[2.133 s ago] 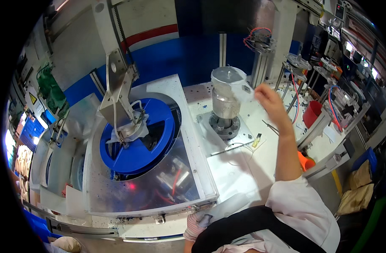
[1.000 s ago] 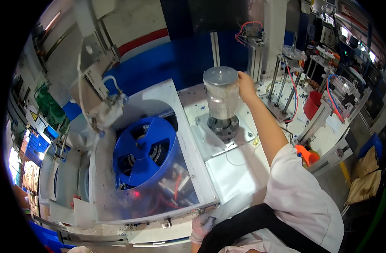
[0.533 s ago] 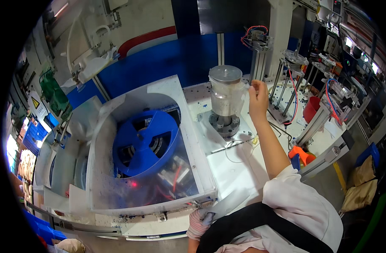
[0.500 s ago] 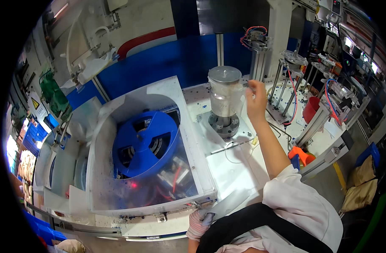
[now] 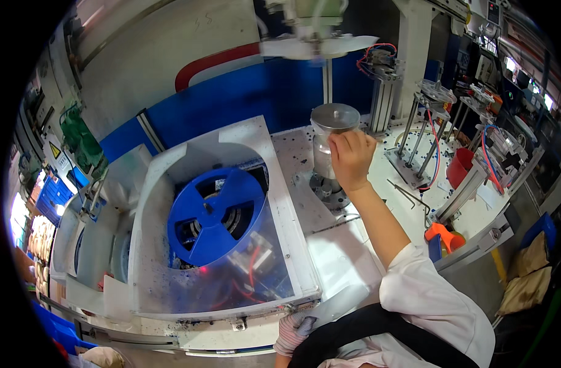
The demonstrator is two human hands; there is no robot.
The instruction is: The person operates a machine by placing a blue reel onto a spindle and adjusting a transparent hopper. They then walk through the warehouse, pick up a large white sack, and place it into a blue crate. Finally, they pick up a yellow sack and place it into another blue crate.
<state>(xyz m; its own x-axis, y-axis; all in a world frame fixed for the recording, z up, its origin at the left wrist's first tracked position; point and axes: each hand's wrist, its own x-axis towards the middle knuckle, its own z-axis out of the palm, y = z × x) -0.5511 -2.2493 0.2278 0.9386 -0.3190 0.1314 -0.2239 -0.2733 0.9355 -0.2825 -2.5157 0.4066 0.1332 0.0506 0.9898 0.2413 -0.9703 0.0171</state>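
My right hand (image 5: 352,158) is bare, with its fingers curled in at the side of an upright metal cylinder (image 5: 335,116) that has a round flat cap. What lies between the fingertips, if anything, is hidden. The cylinder stands on a dark round base (image 5: 331,195) and looks partly covered in something clear. Low in front of me, my left hand (image 5: 294,333), in a striped glove, is closed on a translucent plastic sleeve (image 5: 340,305). Above the cylinder hangs a blurred machine head (image 5: 317,44) with a pale wide plate.
A white bin (image 5: 280,233) with a blue three-spoked wheel (image 5: 216,214) stands to the left. To the right are rod-mounted fixtures (image 5: 437,92) with air tubes, a red cup (image 5: 459,168), hex keys (image 5: 409,195) and an orange object (image 5: 445,237).
The machine head has swung from the upper left to above the cylinder. My right hand has moved in against the cylinder and its fingers have curled. My left hand stays low with the sleeve.
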